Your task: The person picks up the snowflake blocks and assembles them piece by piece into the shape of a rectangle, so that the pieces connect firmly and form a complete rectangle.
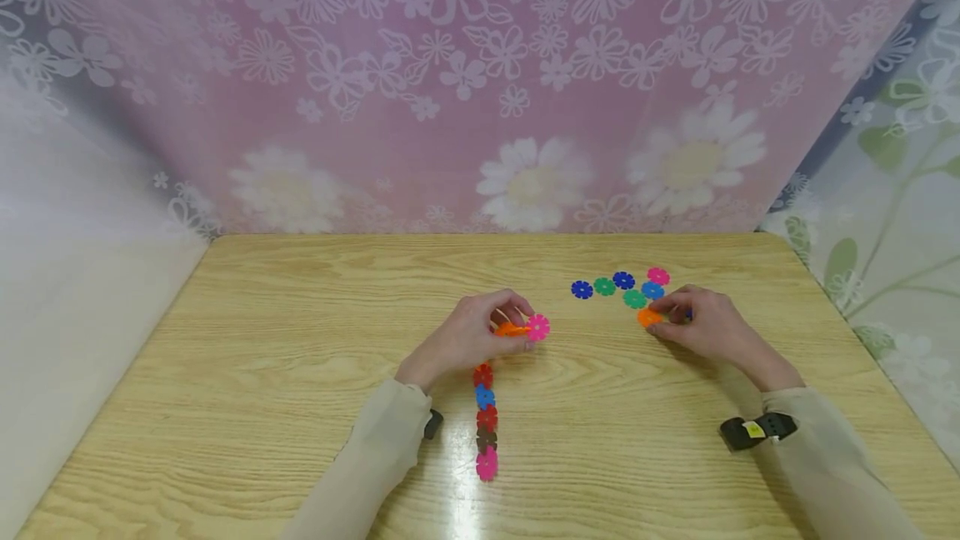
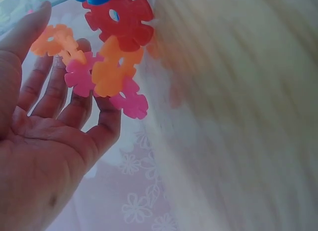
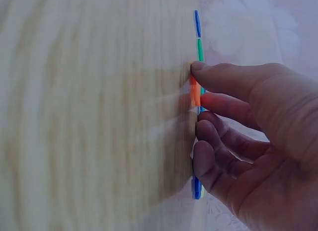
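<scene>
My left hand (image 1: pixel 472 330) holds a chain of notched, flower-shaped plastic discs by its upper end. A pink disc (image 1: pixel 538 327) sticks out past the fingertips beside orange discs (image 1: pixel 512 329). From under the hand the chain runs toward me along the table, through red and blue discs to a pink end disc (image 1: pixel 487 465). In the left wrist view, orange and pink discs (image 2: pixel 79 74) interlock at the fingers, below a red disc (image 2: pixel 119 23). My right hand (image 1: pixel 705 323) pinches a loose orange disc (image 1: pixel 648 317) between thumb and index finger, at the table surface (image 3: pixel 195 92).
Loose discs lie around the right hand's far side: dark blue (image 1: pixel 582 290), green (image 1: pixel 604 287), another dark blue (image 1: pixel 623 280), pink (image 1: pixel 658 276), light blue (image 1: pixel 652 291) and green (image 1: pixel 634 299). A blue disc (image 3: pixel 198 188) is partly behind the right fingers. The wooden table (image 1: pixel 300 315) meets a flowered curtain.
</scene>
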Motion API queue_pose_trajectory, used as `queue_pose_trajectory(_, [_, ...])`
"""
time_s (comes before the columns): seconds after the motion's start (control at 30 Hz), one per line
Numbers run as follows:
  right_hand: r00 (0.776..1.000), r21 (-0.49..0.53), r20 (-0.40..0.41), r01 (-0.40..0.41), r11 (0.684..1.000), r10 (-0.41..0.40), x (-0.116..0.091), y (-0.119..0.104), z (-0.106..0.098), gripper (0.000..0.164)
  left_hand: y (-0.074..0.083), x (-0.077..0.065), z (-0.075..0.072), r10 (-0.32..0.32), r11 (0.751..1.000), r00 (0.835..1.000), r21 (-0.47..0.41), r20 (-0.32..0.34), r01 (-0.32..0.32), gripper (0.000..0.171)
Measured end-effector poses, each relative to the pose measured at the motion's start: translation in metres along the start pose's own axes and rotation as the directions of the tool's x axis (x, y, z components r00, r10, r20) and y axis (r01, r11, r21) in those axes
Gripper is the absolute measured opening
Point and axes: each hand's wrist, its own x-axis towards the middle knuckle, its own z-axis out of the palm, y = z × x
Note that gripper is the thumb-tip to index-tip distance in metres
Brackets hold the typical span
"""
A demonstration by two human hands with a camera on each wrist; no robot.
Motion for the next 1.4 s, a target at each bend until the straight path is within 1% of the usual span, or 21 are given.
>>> queue_pose_trajectory(0.17, [0.999, 0.02, 0.034, -0.025, 0.999, 0.025, 0.003, 0.003, -0.001, 0.032, 0.0, 0.001, 0.0, -0.002, 1.0, 1.0, 0.007, -0.004, 0.002, 0.035])
queue_pose_trajectory(0.37, [0.997, 0.076, 0.062, -0.054, 0.996, 0.049, 0.004, 0.003, -0.001, 0.031, -0.001, 0.0, 0.0, -0.002, 1.0, 1.0, -0.009, -0.01, 0.002, 0.036])
queue_pose_trajectory(0.57, [1.0, 0.143, 0.014, -0.024, 0.989, 0.022, 0.0, 0.001, 0.001, 0.026, -0.003, 0.003, -0.002, -0.009, 0.999, 0.999, -0.041, -0.032, 0.008, 0.035])
queue_pose_trajectory(0.7, [1.0, 0.227, -0.012, -0.024, 0.974, 0.028, -0.003, -0.005, 0.002, 0.02, -0.004, 0.006, -0.003, -0.016, 0.998, 0.999, -0.057, -0.044, 0.013, 0.034])
queue_pose_trajectory(0.77, [0.999, 0.266, -0.032, -0.016, 0.964, 0.025, -0.003, -0.01, 0.002, 0.019, -0.005, 0.007, -0.004, -0.017, 0.998, 0.999, -0.061, -0.047, 0.014, 0.034])
queue_pose_trajectory(0.83, [0.998, 0.297, -0.065, 0.009, 0.955, 0.01, -0.003, -0.016, 0.003, 0.019, -0.005, 0.008, -0.005, -0.02, 0.998, 0.998, -0.065, -0.053, 0.017, 0.034])
queue_pose_trajectory(0.97, [0.993, 0.382, -0.114, 0.051, 0.923, -0.008, -0.002, -0.03, 0.003, 0.019, -0.006, 0.008, -0.005, -0.023, 0.998, 0.998, -0.064, -0.065, 0.019, 0.034])
queue_pose_trajectory(1.1, [0.992, 0.5, -0.126, 0.065, 0.863, -0.002, 0.0, -0.047, 0.004, 0.02, -0.005, 0.007, -0.004, -0.021, 0.997, 0.997, -0.073, -0.07, 0.016, 0.034])
queue_pose_trajectory(1.17, [0.992, 0.536, -0.128, 0.075, 0.841, -0.007, 0.001, -0.055, 0.005, 0.02, -0.005, 0.007, -0.004, -0.02, 0.997, 0.997, -0.08, -0.07, 0.014, 0.034])
queue_pose_trajectory(1.4, [0.989, 0.622, -0.133, 0.135, 0.772, -0.065, 0.008, -0.078, 0.009, 0.017, -0.003, 0.006, -0.003, -0.003, 0.997, 0.998, -0.075, -0.06, -0.002, 0.032])
